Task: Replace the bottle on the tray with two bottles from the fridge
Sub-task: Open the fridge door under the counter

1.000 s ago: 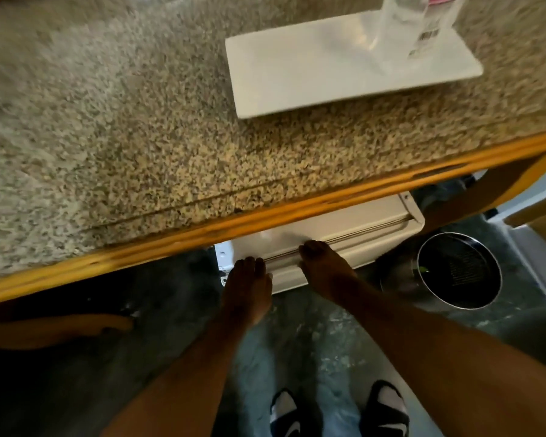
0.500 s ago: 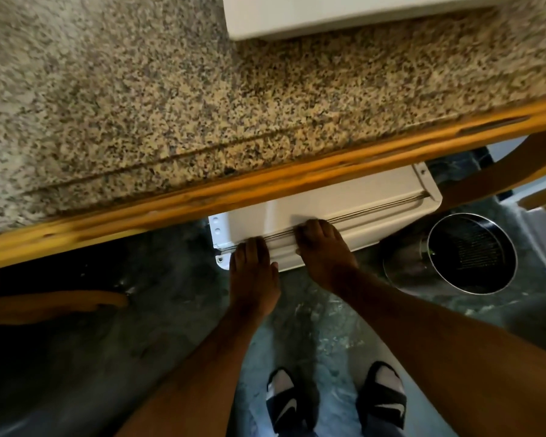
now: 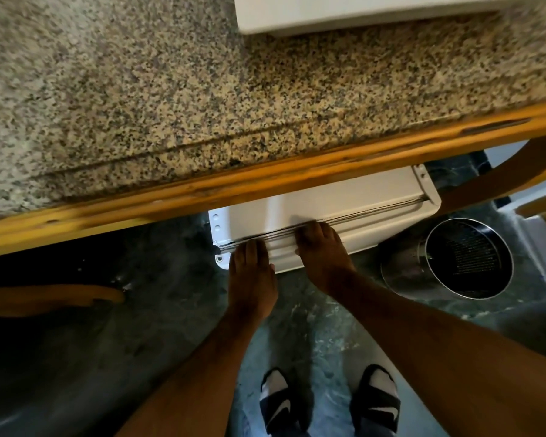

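**Both hands on the fridge's top edge, under the tabletop**

The speckled granite tabletop [image 3: 171,99] fills the upper half of the view, edged by an orange wooden rim [image 3: 265,181]. At 12 to 1 o'clock, the near edge of the white tray [image 3: 344,17] lies on it; the rest of the tray runs out of the picture, and no bottle can be seen.

Below the rim, just past centre toward 1 o'clock, the white fridge [image 3: 344,200] sits on the dark floor [image 3: 158,326], seen from above. A grey seam runs across its top near the front.

The left hand [image 3: 252,275] lies flat on the fridge's front left corner, fingers curled over the seam. The right hand [image 3: 323,250] lies just beside it at 3 o'clock, its fingertips hooked at the same seam. Whether either hand truly grips the edge or only presses on it, I cannot tell.

At 3 o'clock from the fridge stands a round metal bin [image 3: 467,257] with a mesh inner. At 6 o'clock, two feet in black slides [image 3: 328,402] stand on the floor.
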